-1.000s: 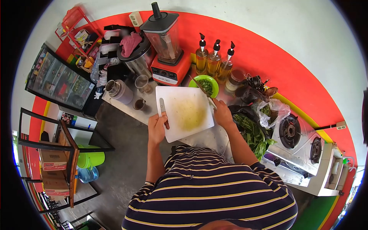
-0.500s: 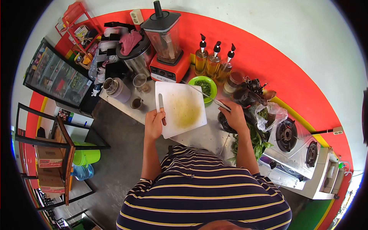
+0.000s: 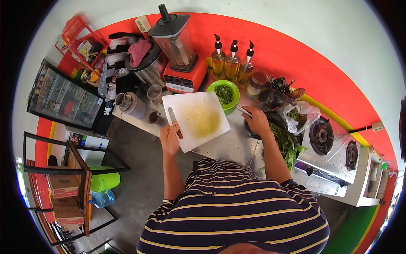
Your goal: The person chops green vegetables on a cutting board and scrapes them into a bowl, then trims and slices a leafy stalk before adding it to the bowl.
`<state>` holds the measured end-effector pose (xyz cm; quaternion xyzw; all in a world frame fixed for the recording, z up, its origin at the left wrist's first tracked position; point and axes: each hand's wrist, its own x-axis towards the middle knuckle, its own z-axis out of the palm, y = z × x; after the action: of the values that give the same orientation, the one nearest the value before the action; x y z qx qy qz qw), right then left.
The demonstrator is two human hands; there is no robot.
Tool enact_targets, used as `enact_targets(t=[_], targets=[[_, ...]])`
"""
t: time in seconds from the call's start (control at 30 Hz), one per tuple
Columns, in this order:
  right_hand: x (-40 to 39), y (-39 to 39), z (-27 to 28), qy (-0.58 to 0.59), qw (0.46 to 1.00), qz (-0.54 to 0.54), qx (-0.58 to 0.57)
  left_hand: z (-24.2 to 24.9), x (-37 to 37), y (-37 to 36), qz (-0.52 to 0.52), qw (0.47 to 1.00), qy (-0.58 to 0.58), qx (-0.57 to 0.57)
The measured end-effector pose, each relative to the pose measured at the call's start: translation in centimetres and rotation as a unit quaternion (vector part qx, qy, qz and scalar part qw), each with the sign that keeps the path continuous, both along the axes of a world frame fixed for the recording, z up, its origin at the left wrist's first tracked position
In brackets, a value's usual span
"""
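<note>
My left hand (image 3: pixel 170 137) is closed on the lower left edge of a white cutting board (image 3: pixel 186 101), by its handle slot. The board is stained yellow-green and tilted above the metal counter. My right hand (image 3: pixel 256 121) is closed around the handle of a knife (image 3: pixel 243 111). The knife's thin blade points up and left, toward a green bowl (image 3: pixel 234 106) of chopped green leaves (image 3: pixel 224 93). That bowl stands just beyond the board's upper right corner.
A red blender (image 3: pixel 182 78), a steel container (image 3: pixel 150 72) and three pump bottles (image 3: pixel 231 65) stand along the wall. Cups (image 3: pixel 153 116) are left of the board. Leafy greens (image 3: pixel 289 148), a plastic bag (image 3: pixel 308 116) and a gas stove (image 3: pixel 332 148) are on the right.
The board has turned slightly counterclockwise and moved a little left in view. My right hand with the knife has shifted slightly up, and the blade now points at the bowl's lower part.
</note>
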<state>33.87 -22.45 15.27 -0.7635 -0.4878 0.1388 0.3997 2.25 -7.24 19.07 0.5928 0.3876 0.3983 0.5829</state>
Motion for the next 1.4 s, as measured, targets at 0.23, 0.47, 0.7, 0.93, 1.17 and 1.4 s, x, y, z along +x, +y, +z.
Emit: enact_targets(t=[0.23, 0.47, 0.7, 0.93, 1.17, 1.4], targets=[[-1.4, -3.8, -1.7, 0.034, 0.997, -0.071, -0.023, -0.8, -0.2, -0.3, 0.039, 0.998, -0.043, -0.031], [-4.6, -9.9, -2.2, 0.077, 0.988, -0.132, -0.007, -1.8, -0.6, -1.0, -0.042, 0.997, -0.02, -0.056], [-9.1, -15.5, -5.7, 0.096, 0.973, -0.205, 0.042, -3.8, -1.6, -4.5, -0.123, 0.981, -0.031, -0.148], [-15.4, -19.5, -8.6, 0.182, 0.953, -0.242, 0.02, -5.7, -3.2, -6.9, -0.204, 0.965, 0.056, -0.157], [-17.3, -20.1, -8.7, 0.077, 0.967, -0.242, 0.027, -8.6, -2.7, -3.9, -0.237, 0.946, 0.11, -0.194], [-19.5, -16.3, -8.7, 0.043, 0.963, -0.25, -0.09, -11.6, -1.4, 1.8, -0.252, 0.926, 0.148, -0.239]])
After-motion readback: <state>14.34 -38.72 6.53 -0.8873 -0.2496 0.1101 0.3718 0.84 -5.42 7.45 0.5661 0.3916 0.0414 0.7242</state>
